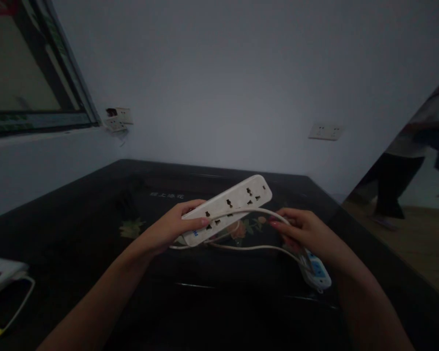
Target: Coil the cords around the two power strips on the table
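Note:
A white power strip [237, 195] with several sockets is tilted up over the dark table. My left hand [179, 222] grips its near end, the thumb lying on top and pressing the white cord [252, 210] against it. The cord runs across to my right hand [300, 226], whose thumb and fingers pinch it. Below my right hand lies a second power strip [316, 273], white with blue sockets, partly hidden by the hand. Another stretch of cord loops between the two strips under my hands.
The glossy black table [161, 312] bears a flower print. A white device [2, 275] with a cable is at the left edge. Wall sockets [325, 131] sit behind, and loose ones [117, 122] hang near the window. A person [402, 165] stands at the right.

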A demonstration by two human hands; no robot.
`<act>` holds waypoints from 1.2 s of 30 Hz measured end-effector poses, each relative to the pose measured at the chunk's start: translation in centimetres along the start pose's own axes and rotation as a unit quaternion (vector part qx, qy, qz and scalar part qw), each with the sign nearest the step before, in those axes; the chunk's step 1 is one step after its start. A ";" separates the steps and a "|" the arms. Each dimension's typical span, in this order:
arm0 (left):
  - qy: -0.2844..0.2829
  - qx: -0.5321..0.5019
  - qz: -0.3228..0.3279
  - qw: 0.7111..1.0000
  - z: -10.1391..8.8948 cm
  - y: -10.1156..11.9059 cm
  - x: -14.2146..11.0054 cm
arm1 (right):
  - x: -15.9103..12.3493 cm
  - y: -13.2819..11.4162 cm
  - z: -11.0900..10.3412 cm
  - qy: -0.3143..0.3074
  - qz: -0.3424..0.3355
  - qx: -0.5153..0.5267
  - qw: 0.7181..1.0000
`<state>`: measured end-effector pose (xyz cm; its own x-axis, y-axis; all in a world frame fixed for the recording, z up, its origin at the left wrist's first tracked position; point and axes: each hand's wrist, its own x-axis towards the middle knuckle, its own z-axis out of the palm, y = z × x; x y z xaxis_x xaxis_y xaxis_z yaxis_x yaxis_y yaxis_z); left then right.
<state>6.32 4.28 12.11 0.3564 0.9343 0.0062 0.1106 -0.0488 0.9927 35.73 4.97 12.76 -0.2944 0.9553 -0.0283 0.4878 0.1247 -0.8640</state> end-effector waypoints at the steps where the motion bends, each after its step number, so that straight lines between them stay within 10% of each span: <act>1: 0.004 -0.006 -0.002 1.000 -0.2 -0.1 0.1 | -0.1 0.0 -0.2 0.007 -0.009 0.018 1.000; 24: -0.026 0.067 0.017 0.997 -0.4 0.9 -0.8 | -1.8 -1.4 -1.8 0.226 -0.162 -0.016 0.961; 36: -0.101 0.174 0.033 0.979 0.3 1.4 -1.8 | -2.2 -1.1 -2.5 0.244 -0.219 0.017 0.945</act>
<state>6.09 2.44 13.41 0.5459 0.8378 0.0109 0.3776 -0.2575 0.8894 37.89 3.39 14.97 -0.0442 0.8247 0.5638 0.3782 0.5362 -0.7546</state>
